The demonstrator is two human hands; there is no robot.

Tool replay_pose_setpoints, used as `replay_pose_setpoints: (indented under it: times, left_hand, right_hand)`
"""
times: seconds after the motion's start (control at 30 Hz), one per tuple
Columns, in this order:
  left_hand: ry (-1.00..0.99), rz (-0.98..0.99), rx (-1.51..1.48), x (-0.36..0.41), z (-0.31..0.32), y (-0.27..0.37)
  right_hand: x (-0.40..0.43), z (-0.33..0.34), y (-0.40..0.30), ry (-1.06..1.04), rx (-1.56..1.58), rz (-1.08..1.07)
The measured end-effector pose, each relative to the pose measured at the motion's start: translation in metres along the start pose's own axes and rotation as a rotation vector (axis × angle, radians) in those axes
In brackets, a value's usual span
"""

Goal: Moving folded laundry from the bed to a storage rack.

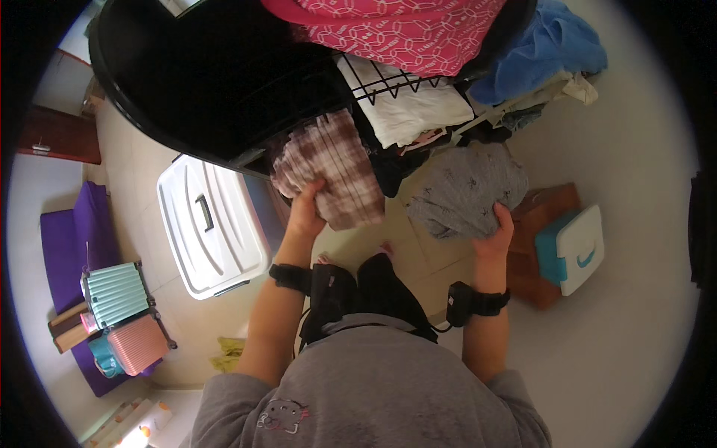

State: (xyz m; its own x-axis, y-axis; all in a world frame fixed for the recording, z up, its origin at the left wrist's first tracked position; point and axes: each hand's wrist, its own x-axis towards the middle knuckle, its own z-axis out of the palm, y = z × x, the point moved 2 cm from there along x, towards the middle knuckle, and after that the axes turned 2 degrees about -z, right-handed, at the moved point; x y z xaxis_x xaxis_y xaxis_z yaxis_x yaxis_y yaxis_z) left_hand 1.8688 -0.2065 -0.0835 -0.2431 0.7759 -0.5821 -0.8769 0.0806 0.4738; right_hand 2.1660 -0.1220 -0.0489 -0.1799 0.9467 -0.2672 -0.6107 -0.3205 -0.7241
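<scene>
My left hand (307, 211) grips a folded brown-and-cream plaid cloth (341, 168), its thumb lying on top. The cloth's far end reaches up to the edge of a black wire rack (386, 87). In my right hand (493, 232) is a bundled grey knit garment (468, 190) with small dark motifs, held over the floor to the right. Folded white cloth (406, 106) lies on the rack between and beyond both hands. Dark fabric hangs in the gap beside the plaid cloth. My fingers beneath both bundles are hidden.
A large black rounded surface (185, 78) and a pink printed bag (392, 33) stand ahead. Blue cloth (546, 53) is heaped at the right. A white-lidded storage bin (215, 224) sits at left; a teal-and-white box (571, 252) is at right by a brown box (540, 213). Suitcases (140, 341) stand farther left.
</scene>
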Motion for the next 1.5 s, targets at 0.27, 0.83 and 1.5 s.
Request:
replay_pose_setpoints:
  times: [0.27, 0.83, 1.5]
  left_hand:
    - [-0.127, -0.131, -0.128, -0.021, -0.035, -0.015]
    - [-0.338, -0.234, -0.184, -0.062, -0.074, -0.007]
    - [-0.224, -0.046, -0.294, -0.143, -0.158, 0.051]
  right_hand:
    - [-0.005, 0.092, 0.069, -0.374, -0.206, -0.055]
    - [-0.029, 0.116, 0.129, -0.236, -0.326, 0.721]
    - [-0.088, 0.145, 0.200, -0.455, -0.719, 0.659]
